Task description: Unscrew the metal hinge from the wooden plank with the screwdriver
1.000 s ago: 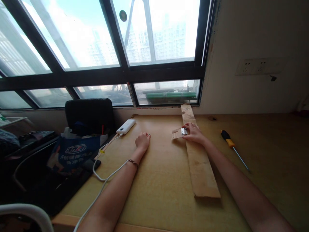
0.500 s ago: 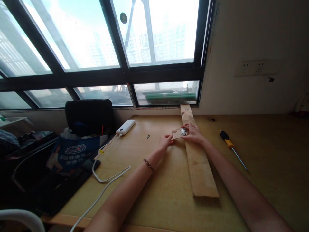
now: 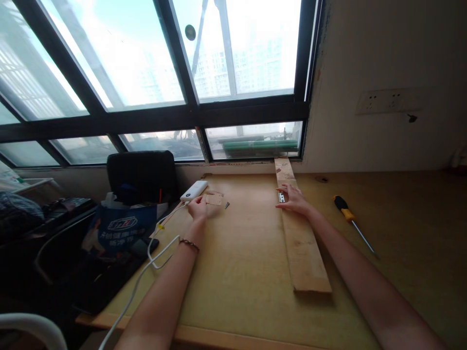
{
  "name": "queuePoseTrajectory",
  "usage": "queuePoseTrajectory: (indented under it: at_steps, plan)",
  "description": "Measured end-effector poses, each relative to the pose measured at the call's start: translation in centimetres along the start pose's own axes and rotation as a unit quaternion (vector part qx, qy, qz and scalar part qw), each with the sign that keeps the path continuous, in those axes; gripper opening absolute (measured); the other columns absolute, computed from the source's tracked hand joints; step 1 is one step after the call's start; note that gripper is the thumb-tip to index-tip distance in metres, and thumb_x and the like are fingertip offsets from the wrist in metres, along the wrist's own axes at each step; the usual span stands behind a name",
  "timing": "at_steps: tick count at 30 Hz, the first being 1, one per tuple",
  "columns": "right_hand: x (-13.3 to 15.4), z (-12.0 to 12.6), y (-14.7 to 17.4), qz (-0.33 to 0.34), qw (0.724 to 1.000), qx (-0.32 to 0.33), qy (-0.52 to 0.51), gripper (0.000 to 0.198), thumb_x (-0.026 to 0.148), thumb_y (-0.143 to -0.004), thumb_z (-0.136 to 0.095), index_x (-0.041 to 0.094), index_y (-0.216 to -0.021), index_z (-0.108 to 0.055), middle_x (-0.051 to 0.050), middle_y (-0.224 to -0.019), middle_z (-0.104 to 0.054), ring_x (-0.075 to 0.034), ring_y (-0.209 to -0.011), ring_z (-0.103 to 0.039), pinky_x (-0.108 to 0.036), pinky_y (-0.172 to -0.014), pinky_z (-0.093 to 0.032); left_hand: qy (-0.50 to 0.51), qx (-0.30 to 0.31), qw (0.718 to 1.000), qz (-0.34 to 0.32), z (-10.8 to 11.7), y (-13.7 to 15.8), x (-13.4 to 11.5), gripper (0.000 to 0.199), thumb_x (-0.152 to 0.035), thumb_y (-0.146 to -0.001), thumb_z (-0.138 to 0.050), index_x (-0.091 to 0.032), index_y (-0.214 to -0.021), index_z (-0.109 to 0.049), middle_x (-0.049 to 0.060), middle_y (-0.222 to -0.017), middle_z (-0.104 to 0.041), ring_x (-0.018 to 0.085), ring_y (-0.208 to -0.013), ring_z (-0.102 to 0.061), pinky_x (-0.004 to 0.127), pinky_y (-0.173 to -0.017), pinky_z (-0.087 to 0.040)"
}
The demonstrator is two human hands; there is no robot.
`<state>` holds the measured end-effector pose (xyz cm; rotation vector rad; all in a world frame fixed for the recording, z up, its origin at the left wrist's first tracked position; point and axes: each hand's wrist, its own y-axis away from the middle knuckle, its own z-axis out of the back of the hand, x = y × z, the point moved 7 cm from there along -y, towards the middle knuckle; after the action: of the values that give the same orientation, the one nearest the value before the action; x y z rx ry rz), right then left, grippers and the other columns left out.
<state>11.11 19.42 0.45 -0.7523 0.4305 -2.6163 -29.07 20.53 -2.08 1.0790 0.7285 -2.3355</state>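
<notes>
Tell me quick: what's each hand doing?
Left hand: holding a small wood piece.
Right hand: open, fingers resting on the plank by the hinge.

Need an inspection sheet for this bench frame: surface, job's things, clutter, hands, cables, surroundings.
Surface: pale wooden tabletop, bare in the middle.
Job's things: long pale wooden plank lying flat, reaching the window; small metal hinge on it; small flat brown piece and a small screw lying apart to the left.
Clutter: yellow-and-black screwdriver right of the plank; white power bank.
Hands: left hand at the brown piece, grip unclear; right hand flat on the plank beside the hinge.
Cables: white cable from the power bank, off the table edge.
Surroundings: black-framed window; black chair; blue printed bag; wall socket strip.
</notes>
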Motion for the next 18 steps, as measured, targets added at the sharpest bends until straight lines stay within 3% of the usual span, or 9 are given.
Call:
queuePoseTrajectory:
  at_steps: [2,4,8,10,12,15,18]
  plan:
    - [0.0,0.0,0.0,0.001,1.000,-0.001,0.003,0.073,0.050,-0.059,-0.071,0.022,-0.120,-0.044,-0.009,-0.129,-0.047,-0.028,-0.118,-0.044,-0.043,-0.098,-0.030,-0.065,-0.002,0.998,0.008,1.0,-0.6,2.1,0.031,-0.026,-0.082,-0.044,-0.011,-0.102,-0.062,0.015,-0.100,-0.064,0.024,-0.093,-0.059,0.035,-0.082,-0.046]
    - [-0.1,0.0,0.0,0.000,1.000,-0.002,0.006,0.072,0.050,-0.059,-0.071,0.022,-0.120,-0.045,-0.009,-0.131,-0.046,-0.028,-0.118,-0.044,-0.043,-0.098,-0.031,-0.108,0.006,0.994,-0.005,1.2,-0.1,2.7,0.031,-0.026,-0.081,-0.045,-0.011,-0.100,-0.064,0.017,-0.102,-0.063,0.028,-0.099,-0.056,0.039,-0.086,-0.042]
    - [-0.3,-0.3,-0.1,0.002,1.000,-0.002,0.007,0.073,0.051,-0.059,-0.070,0.022,-0.120,-0.045,-0.009,-0.130,-0.047,-0.028,-0.118,-0.044,-0.043,-0.097,-0.032,-0.223,-0.028,0.962,-0.155,0.4,2.4,-1.0,0.038,-0.029,-0.082,-0.043,-0.011,-0.113,-0.057,0.019,-0.120,-0.052,0.031,-0.114,-0.044,0.045,-0.097,-0.031]
    - [-0.4,-0.3,-0.1,0.004,1.000,-0.003,0.010,0.073,0.052,-0.059,-0.070,0.022,-0.120,-0.045,-0.009,-0.130,-0.047,-0.028,-0.118,-0.044,-0.042,-0.097,-0.032,-0.226,0.021,0.942,-0.248,-1.0,4.1,-3.3,0.039,-0.031,-0.084,-0.041,-0.015,-0.116,-0.056,0.014,-0.125,-0.050,0.027,-0.117,-0.042,0.040,-0.099,-0.031]
    - [-0.4,-0.3,-0.1,0.005,1.000,-0.002,0.014,0.072,0.053,-0.059,-0.069,0.022,-0.120,-0.045,-0.009,-0.130,-0.047,-0.028,-0.117,-0.044,-0.042,-0.097,-0.032,-0.217,0.109,0.920,-0.308,-2.5,5.5,-4.6,0.036,-0.032,-0.085,-0.041,-0.020,-0.115,-0.057,0.009,-0.124,-0.053,0.022,-0.115,-0.044,0.035,-0.100,-0.031]
    - [-0.4,-0.3,-0.1,0.003,1.000,-0.001,0.017,0.072,0.053,-0.060,-0.069,0.023,-0.120,-0.046,-0.009,-0.130,-0.046,-0.028,-0.117,-0.044,-0.043,-0.097,-0.032,-0.211,0.206,0.890,-0.348,-3.9,6.9,-5.1,0.033,-0.028,-0.084,-0.042,-0.024,-0.113,-0.058,0.006,-0.122,-0.055,0.019,-0.115,-0.046,0.032,-0.101,-0.031]
    - [-0.3,-0.3,-0.1,0.002,1.000,0.001,0.016,0.071,0.052,-0.060,-0.069,0.023,-0.120,-0.045,-0.008,-0.129,-0.047,-0.028,-0.117,-0.044,-0.043,-0.096,-0.032,-0.216,0.235,0.875,-0.365,-4.4,7.2,-5.0,0.031,-0.023,-0.085,-0.040,-0.023,-0.107,-0.062,0.006,-0.121,-0.057,0.018,-0.117,-0.046,0.031,-0.101,-0.032]
